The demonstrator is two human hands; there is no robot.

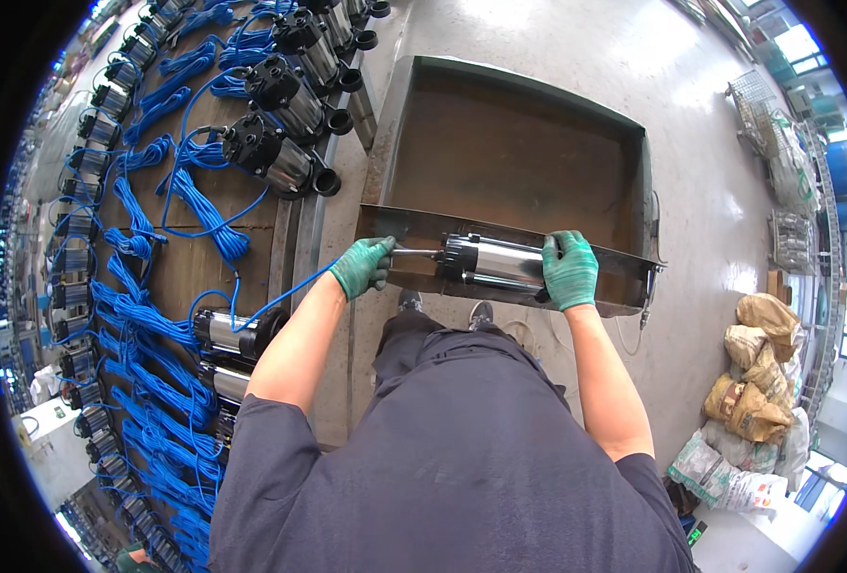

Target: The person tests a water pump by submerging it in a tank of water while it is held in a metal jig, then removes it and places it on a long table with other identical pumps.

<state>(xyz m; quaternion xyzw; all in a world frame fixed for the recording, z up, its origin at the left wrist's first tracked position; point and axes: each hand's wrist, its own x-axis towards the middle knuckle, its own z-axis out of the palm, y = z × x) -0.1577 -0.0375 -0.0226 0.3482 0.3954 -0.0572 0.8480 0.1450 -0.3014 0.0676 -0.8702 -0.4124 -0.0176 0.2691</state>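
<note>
A shiny steel cylindrical pump (508,263) with a black ribbed end lies sideways on the near ledge of a metal tank (519,69). My right hand (571,271), in a green glove, grips the pump's right end, thumb on the near-left side and fingers over the top. My left hand (364,266), also gloved in green, is closed round a slim grey rod (417,252) that meets the black end. A blue cable (299,286) runs up to my left wrist from the bench; its end is hidden behind the glove.
The wooden bench (252,205) at left carries coiled blue cables (209,215) and steel pumps with black tops (275,162). Brown water or rusty bottom shows inside the tank. Stuffed sacks (753,401) and wire baskets (791,244) stand at far right.
</note>
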